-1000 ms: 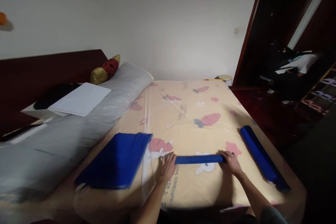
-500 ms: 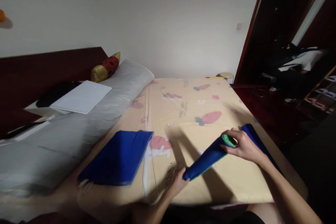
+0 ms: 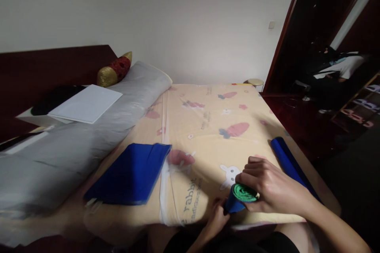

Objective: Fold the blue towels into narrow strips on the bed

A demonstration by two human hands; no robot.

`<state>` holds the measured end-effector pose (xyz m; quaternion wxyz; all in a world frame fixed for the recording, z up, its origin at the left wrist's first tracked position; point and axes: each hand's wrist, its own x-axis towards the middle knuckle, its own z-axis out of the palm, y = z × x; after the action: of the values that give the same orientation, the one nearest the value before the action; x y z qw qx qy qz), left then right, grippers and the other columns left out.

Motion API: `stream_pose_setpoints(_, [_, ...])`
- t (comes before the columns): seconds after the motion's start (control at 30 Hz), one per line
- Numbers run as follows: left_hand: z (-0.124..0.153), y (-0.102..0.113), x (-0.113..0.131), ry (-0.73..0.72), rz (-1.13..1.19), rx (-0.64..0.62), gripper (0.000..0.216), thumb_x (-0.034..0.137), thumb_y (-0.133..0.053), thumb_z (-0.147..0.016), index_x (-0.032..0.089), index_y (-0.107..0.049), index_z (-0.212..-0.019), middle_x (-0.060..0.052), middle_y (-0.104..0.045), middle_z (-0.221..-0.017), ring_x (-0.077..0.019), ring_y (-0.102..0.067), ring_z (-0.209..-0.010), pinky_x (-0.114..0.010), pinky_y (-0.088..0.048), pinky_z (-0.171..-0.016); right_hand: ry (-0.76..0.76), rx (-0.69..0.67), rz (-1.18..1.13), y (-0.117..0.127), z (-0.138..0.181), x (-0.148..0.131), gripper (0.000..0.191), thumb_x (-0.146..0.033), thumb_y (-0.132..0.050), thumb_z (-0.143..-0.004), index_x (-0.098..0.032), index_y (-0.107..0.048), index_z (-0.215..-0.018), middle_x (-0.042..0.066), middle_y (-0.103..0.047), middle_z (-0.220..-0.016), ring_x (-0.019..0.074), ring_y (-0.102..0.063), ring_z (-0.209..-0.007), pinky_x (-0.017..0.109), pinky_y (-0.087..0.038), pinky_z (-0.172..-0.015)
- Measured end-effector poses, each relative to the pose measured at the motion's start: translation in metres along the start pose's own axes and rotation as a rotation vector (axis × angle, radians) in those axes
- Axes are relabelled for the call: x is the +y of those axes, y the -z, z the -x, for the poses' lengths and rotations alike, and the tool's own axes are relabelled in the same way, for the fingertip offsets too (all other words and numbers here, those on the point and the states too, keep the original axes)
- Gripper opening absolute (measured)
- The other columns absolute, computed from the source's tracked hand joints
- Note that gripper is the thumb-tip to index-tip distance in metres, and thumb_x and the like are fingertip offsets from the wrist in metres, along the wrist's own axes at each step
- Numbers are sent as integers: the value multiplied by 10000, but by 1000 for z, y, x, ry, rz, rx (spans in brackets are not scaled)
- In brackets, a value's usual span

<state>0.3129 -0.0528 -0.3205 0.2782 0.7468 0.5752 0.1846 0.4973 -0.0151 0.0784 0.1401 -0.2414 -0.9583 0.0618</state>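
Note:
My right hand [image 3: 268, 189] is wrapped round the top end of a rolled blue cloth with a green inner layer [image 3: 242, 195], held nearly upright at the near edge of the bed. My left hand [image 3: 218, 219] grips the roll's lower end, its fingers partly hidden. A second blue roll [image 3: 289, 164] lies on the sheet to the right of my hands. A folded blue cloth [image 3: 130, 174] lies flat to the left.
The bed [image 3: 213, 126] has a pale yellow sheet with carrot and rabbit prints. A grey bolster [image 3: 74, 142], a white board [image 3: 86, 103] and a red-gold cushion [image 3: 114, 72] lie along the left. A dark wardrobe stands open at right.
The roll lay flat on the sheet between both hands. It was lifted, tipped up on end and drawn toward me; the green end now faces the camera.

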Motion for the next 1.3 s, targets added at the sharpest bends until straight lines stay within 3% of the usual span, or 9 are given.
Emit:
stream_pose_setpoints(0.17, [10,10,4,11,35,5,553,282,-605,-752,312,-542,-1300,-47,-616,-1352,-295,-528,-1271,-505,-400,-1116,-33,39,1,22,13,2,154,-382,-540,-889,-239,-589,-916,-5,-605,-713,162,-564,-689,339,-417,-683])
stream_pose_setpoints(0.33, [15,21,10,-37,7,-54,722,395,-681,-747,332,-407,-1412,-34,-494,-1476,-277,-444,-1355,-514,-334,-1152,-141,88,54,44,46,21,265,-428,-572,-876,-260,-609,-1079,34,-651,-792,176,-593,-696,367,-450,-717])
stream_pose_setpoints(0.6, [13,29,15,-135,-29,-49,598,412,-610,-815,341,-439,-1384,-28,-508,-1465,-266,-417,-1377,-519,-303,-1154,-406,177,146,60,103,73,373,-545,-609,-821,-260,-649,-1058,56,-671,-840,150,-627,-694,299,-497,-597])
stream_pose_setpoints(0.73, [14,28,12,-188,-72,-69,649,297,-605,-802,332,-382,-1411,-12,-454,-1506,-244,-376,-1403,-512,-303,-1146,-625,65,165,57,103,107,435,-587,-560,-824,-214,-649,-1028,61,-695,-834,195,-646,-719,333,-491,-651])
stream_pose_setpoints(0.83, [13,28,10,-201,-87,-86,666,274,-601,-793,330,-369,-1415,-2,-445,-1513,-234,-362,-1410,-504,-300,-1147,-746,-15,178,69,98,140,396,-548,-525,-857,-208,-639,-1025,63,-711,-855,213,-652,-746,335,-463,-679])
stream_pose_setpoints(1.0, [9,26,5,-187,-108,-124,747,236,-631,-727,301,-367,-1423,-13,-449,-1509,-249,-379,-1402,-500,-326,-1136,-814,140,353,113,99,191,488,-581,-502,-865,-178,-609,-1117,111,-700,-956,231,-618,-803,345,-431,-730])
stream_pose_setpoints(1.1, [9,25,3,-211,-133,-105,737,240,-626,-734,298,-369,-1422,-16,-463,-1499,-251,-395,-1392,-492,-350,-1116,-770,276,531,126,117,208,567,-639,-424,-881,-178,-583,-1171,126,-674,-1039,233,-583,-873,342,-418,-761])
stream_pose_setpoints(1.2, [11,26,4,-248,-163,-35,661,272,-596,-791,309,-376,-1413,-15,-477,-1490,-239,-406,-1385,-477,-363,-1099,-679,331,675,106,158,216,561,-616,-364,-909,-174,-584,-1175,134,-648,-1056,250,-571,-932,361,-417,-827])
stream_pose_setpoints(1.3, [13,28,6,-301,-196,7,639,283,-593,-809,300,-379,-1411,-25,-494,-1477,-235,-414,-1379,-464,-367,-1086,-741,220,692,44,219,217,486,-521,-411,-899,-176,-566,-1204,158,-642,-1053,311,-571,-1013,433,-410,-870])
